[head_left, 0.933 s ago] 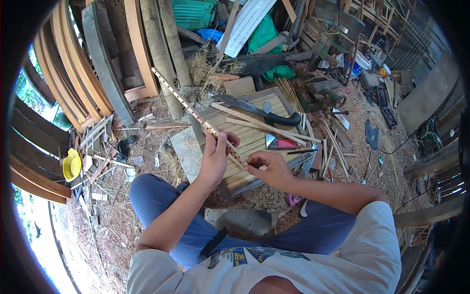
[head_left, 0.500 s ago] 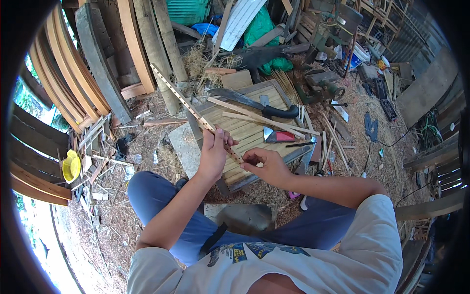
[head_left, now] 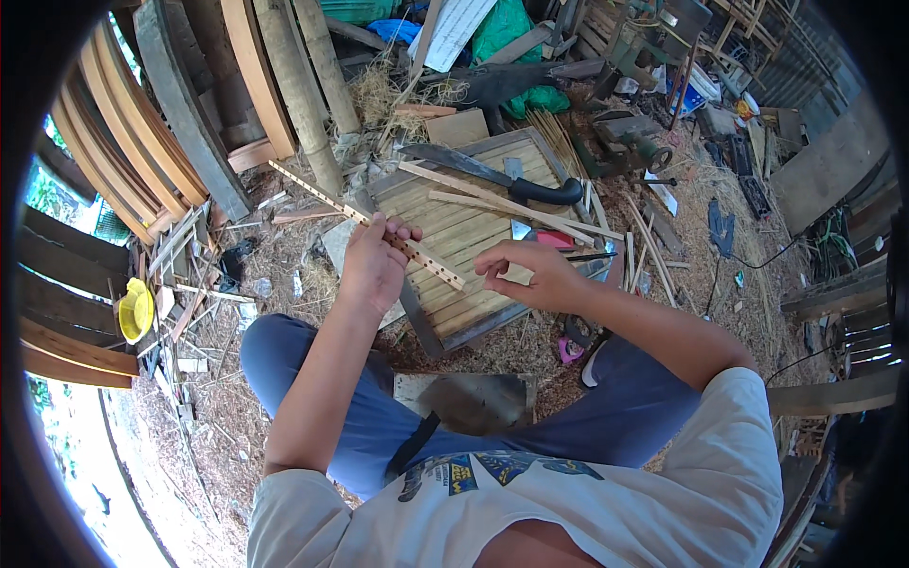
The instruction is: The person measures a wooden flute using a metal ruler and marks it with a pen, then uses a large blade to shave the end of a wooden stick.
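Note:
A thin wooden strip with a row of small holes (head_left: 431,262) slants across in front of me, its far end up to the left. My left hand (head_left: 372,260) is closed round it near the middle, palm partly turned up. Off the strip's near end, my right hand (head_left: 542,273) hovers with fingers curled and thumb near the fingertips. Whatever may be between them is too small to tell. Below both hands lies a slatted wooden panel (head_left: 417,199). On it rest a machete with a black handle (head_left: 551,193), pale wood strips (head_left: 473,203) and a red object (head_left: 556,239).
Long curved planks (head_left: 194,114) lean at the left, with a yellow basin (head_left: 136,310) below them. A metal vise-like machine (head_left: 630,147) stands at the far right. A pink-and-black item (head_left: 570,350) lies by my right leg. Wood scraps and shavings cover the ground.
My right hand has come away from the strip's near end, moving slightly up and right. The left hand has shifted left and turned, tipping the strip flatter.

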Motion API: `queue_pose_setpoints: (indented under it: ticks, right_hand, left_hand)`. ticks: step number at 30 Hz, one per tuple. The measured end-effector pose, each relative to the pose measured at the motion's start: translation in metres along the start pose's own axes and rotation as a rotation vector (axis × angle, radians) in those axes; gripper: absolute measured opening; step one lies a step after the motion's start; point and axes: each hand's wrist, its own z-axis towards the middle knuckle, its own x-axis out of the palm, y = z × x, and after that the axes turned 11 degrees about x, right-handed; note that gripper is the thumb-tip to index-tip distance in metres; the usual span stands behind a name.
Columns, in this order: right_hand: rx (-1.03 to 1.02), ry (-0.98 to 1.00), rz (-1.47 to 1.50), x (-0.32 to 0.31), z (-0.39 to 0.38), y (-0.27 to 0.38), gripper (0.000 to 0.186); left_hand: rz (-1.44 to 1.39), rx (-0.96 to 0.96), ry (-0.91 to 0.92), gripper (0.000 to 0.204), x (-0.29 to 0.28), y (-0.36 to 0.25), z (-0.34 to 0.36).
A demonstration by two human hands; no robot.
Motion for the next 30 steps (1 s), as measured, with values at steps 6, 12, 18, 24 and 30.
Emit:
queue_pose_setpoints:
  ticks: [6, 12, 18, 24, 30]
  right_hand:
    - [0.029, -0.009, 0.015, 0.012, 0.003, 0.007, 0.032]
    - [0.067, 0.009, 0.067, 0.017, 0.002, 0.01, 0.026]
    - [0.157, 0.129, 0.084, 0.016, 0.001, 0.012, 0.031]
    - [0.296, 0.017, -0.032, 0.009, 0.02, -0.024, 0.037]
    - [0.343, 0.082, -0.27, 0.04, 0.035, -0.046, 0.037]
  left_hand:
    - [-0.007, -0.028, 0.025, 0.021, 0.007, 0.002, -0.006]
    - [-0.003, -0.019, 0.069, 0.019, 0.01, 0.003, -0.011]
    - [0.036, -0.022, 0.121, 0.015, 0.018, 0.001, -0.023]
    - [0.211, 0.039, 0.176, 0.01, 0.0, -0.036, 0.001]
    - [0.421, -0.026, 0.238, 0.009, -0.018, -0.064, 0.013]
